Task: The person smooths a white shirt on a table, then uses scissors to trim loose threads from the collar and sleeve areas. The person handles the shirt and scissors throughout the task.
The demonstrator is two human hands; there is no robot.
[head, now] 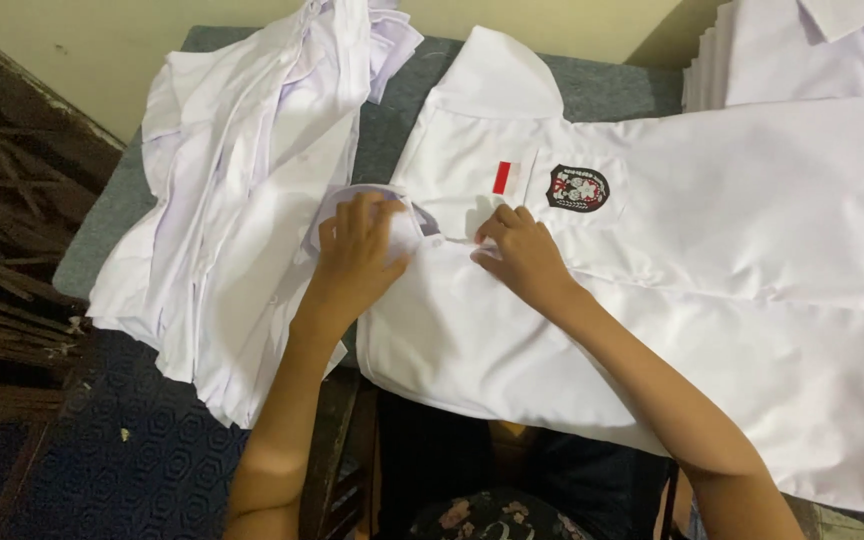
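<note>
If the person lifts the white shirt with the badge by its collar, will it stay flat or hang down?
The white shirt would probably hang limp: its cloth already wrinkles and drapes over the table edge. It looks light for its size. The collar under the left hand may keep some shape, as it stands curved.

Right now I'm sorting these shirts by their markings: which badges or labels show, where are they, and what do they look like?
Flag patch: on the chest of the white shirt, just beyond the right hand; small upright rectangle, red and white.
Emblem badge: on the pocket, right of the flag patch; shield shape, black with red and white.
</note>
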